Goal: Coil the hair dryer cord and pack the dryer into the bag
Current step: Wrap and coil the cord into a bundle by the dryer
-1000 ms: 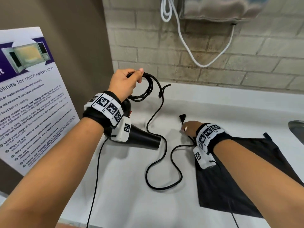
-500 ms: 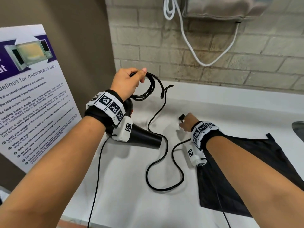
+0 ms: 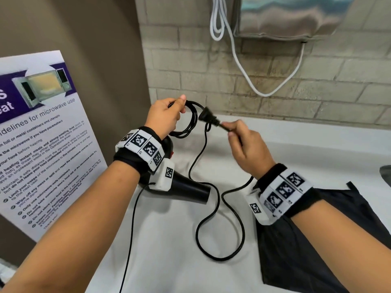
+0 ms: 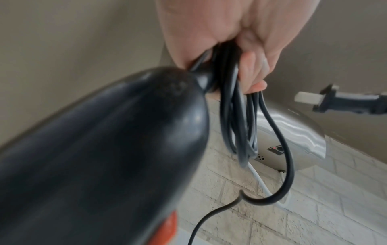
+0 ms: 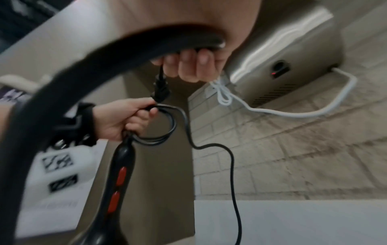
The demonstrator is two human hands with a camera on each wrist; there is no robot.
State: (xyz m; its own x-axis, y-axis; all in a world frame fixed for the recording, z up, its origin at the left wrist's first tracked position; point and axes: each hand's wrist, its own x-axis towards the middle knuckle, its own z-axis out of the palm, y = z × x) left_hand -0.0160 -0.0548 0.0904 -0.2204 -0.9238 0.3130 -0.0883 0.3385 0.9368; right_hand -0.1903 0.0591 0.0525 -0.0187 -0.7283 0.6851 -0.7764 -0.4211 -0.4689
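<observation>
Head view first: the left hand (image 3: 164, 115) has its fingers curled round a few finished loops of the cord (image 3: 211, 182), held up above the hair dryer (image 3: 186, 187). The dryer's nozzle pokes out below the left wrist, and I can't tell whether it's resting on the white tabletop (image 3: 169, 250) or hanging from that hand. The right hand (image 3: 243, 144) pinches the cord just behind the plug (image 3: 208, 118), right beside the loops. A long slack run still snakes over the tabletop to the right of the dryer. The black bag (image 3: 306, 240) lies flat further right of the dryer, its mouth hidden under the right forearm.

My read on handling: the cord looks rubbery and a bit springy, so loose loops will probably want to pop open. Better to grab the whole bundle than one strand. The dryer itself looks like light hard plastic, and its handle is the obvious place to hold.

Left wrist view: dryer body fills the frame, blurry. The fingers (image 4: 251, 73) are closed over several strands, and the plug sits off to the right of the dryer with its prongs showing.

Right wrist view: a big blurred arc of cord blocks a lot. The dryer's handle hangs down from the left hand, red switches visible, and the right fingertips (image 5: 188, 66) are curled on the cord just above the plug.
</observation>
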